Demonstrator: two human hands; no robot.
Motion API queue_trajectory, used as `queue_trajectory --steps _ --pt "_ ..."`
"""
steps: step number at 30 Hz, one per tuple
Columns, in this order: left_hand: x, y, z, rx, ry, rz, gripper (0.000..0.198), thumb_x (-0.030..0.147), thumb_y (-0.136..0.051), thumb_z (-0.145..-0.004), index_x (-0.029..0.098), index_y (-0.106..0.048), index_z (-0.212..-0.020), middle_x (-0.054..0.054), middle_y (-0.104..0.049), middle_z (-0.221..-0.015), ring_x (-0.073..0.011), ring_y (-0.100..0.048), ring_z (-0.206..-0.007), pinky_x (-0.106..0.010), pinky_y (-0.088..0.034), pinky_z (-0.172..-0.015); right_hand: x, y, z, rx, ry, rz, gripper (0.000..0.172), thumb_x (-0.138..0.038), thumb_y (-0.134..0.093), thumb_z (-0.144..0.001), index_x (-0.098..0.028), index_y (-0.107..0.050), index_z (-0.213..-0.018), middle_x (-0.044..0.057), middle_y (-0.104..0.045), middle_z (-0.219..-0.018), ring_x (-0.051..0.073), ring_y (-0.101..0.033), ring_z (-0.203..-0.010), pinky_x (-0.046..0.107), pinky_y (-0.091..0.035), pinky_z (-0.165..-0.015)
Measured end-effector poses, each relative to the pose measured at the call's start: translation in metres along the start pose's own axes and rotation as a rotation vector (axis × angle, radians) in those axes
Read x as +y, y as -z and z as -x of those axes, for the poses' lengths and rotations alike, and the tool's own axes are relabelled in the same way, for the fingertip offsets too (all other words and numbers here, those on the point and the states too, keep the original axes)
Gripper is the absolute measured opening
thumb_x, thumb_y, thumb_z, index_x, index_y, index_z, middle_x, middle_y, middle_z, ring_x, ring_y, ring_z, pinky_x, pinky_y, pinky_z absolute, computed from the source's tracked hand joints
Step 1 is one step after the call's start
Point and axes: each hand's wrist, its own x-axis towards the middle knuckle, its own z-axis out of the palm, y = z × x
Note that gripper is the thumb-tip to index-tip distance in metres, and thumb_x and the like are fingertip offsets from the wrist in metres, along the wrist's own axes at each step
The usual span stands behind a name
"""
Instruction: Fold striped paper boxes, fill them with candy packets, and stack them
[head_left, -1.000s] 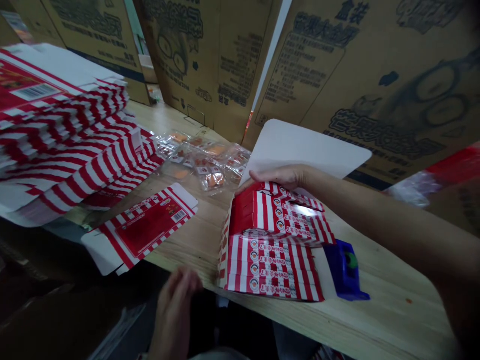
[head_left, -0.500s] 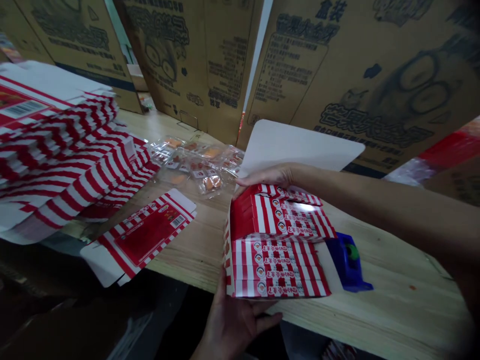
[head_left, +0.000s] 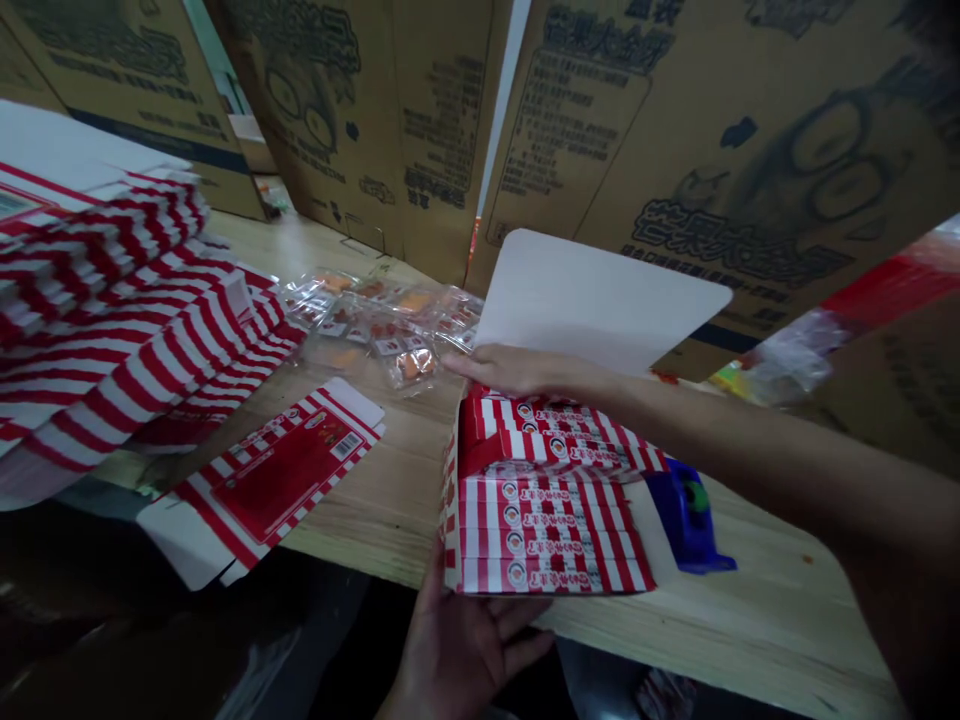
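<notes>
A red-and-white striped paper carton [head_left: 551, 510] stands partly folded on the wooden table [head_left: 757, 620], with a white flap [head_left: 600, 300] rising behind it. My right hand [head_left: 529, 372] lies flat along the carton's top edge, fingers extended to the left and touching the base of the flap. My left hand [head_left: 469, 640] comes up from below, its fingers against the carton's near lower edge and its thumb hidden behind the carton.
A tall stack of flat striped cartons [head_left: 127, 310] lies at the left, with a single flat blank [head_left: 262, 480] in front of it. Clear packets of orange sweets [head_left: 375, 330] lie beyond the carton. A blue tape dispenser [head_left: 690, 520] stands to its right, against printed cardboard boxes [head_left: 712, 170].
My left hand has risen from below the table edge to the carton's near edge. My right hand has slid along the top, and the upper red panel now lies lower.
</notes>
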Motion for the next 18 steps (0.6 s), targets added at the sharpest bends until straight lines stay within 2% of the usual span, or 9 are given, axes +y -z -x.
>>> queue_trajectory --steps 3,5,8,11,13,15,18 --pt "-0.001 0.007 0.001 0.025 0.014 -0.005 0.087 0.082 -0.038 -0.076 0.006 -0.064 -0.110 -0.023 -0.069 -0.111 -0.0335 -0.063 -0.108 -0.046 -0.045 -0.093 -0.011 0.000 0.030 0.175 0.063 0.178 0.065 -0.062 -0.024 -0.097 -0.014 -0.067 -0.103 0.013 -0.069 -0.096 0.027 -0.063 -0.092 0.040 -0.045 -0.088" --pt "-0.001 0.010 0.001 0.035 0.030 -0.011 0.087 0.083 -0.038 -0.076 0.005 -0.065 -0.105 -0.024 -0.069 -0.110 -0.0333 -0.063 -0.107 -0.045 -0.047 -0.091 -0.015 -0.007 0.053 0.268 0.091 0.262 0.064 -0.062 -0.026 -0.097 -0.014 -0.059 -0.123 0.016 -0.065 -0.116 0.030 -0.058 -0.110 0.044 -0.041 -0.097" --pt "0.000 0.009 0.002 0.057 0.045 -0.019 0.086 0.081 -0.037 -0.077 0.004 -0.064 -0.104 -0.024 -0.070 -0.108 -0.0324 -0.065 -0.104 -0.042 -0.048 -0.087 -0.008 -0.035 0.072 0.190 0.124 0.371 0.075 -0.065 -0.027 -0.095 -0.011 -0.033 -0.147 0.018 -0.039 -0.148 0.032 -0.033 -0.138 0.048 -0.030 -0.110" --pt "0.000 0.003 0.002 0.096 0.063 -0.018 0.087 0.081 -0.038 -0.077 0.004 -0.060 -0.112 -0.023 -0.070 -0.108 -0.0320 -0.066 -0.104 -0.040 -0.048 -0.085 0.004 -0.068 0.068 0.137 0.133 0.457 0.084 -0.067 -0.027 -0.093 -0.005 -0.021 -0.150 0.020 -0.019 -0.156 0.031 -0.015 -0.145 0.048 -0.018 -0.117" --pt "-0.002 0.002 0.002 0.117 0.060 -0.028 0.087 0.080 -0.039 -0.077 0.004 -0.059 -0.114 -0.023 -0.069 -0.110 -0.0321 -0.066 -0.104 -0.039 -0.049 -0.082 0.008 -0.081 0.061 0.181 0.135 0.483 0.088 -0.068 -0.030 -0.092 -0.002 -0.019 -0.150 0.022 -0.016 -0.156 0.030 -0.012 -0.146 0.047 -0.014 -0.118" --pt "-0.003 0.006 0.004 0.144 0.050 -0.078 0.082 0.078 -0.041 -0.078 0.005 -0.061 -0.110 -0.023 -0.069 -0.111 -0.0319 -0.066 -0.102 -0.037 -0.050 -0.078 0.007 -0.081 0.059 0.194 0.141 0.488 0.089 -0.068 -0.031 -0.092 -0.001 -0.020 -0.150 0.022 -0.016 -0.155 0.030 -0.013 -0.146 0.046 -0.015 -0.119" --pt "0.001 0.015 0.020 0.264 0.032 -0.327 0.063 0.070 -0.050 -0.079 0.010 -0.067 -0.087 -0.018 -0.074 -0.090 -0.0294 -0.070 -0.083 -0.035 -0.050 -0.071 0.002 -0.068 0.072 0.161 0.154 0.497 0.085 -0.065 -0.028 -0.094 0.000 -0.024 -0.148 0.022 -0.020 -0.154 0.029 -0.017 -0.145 0.044 -0.019 -0.119"
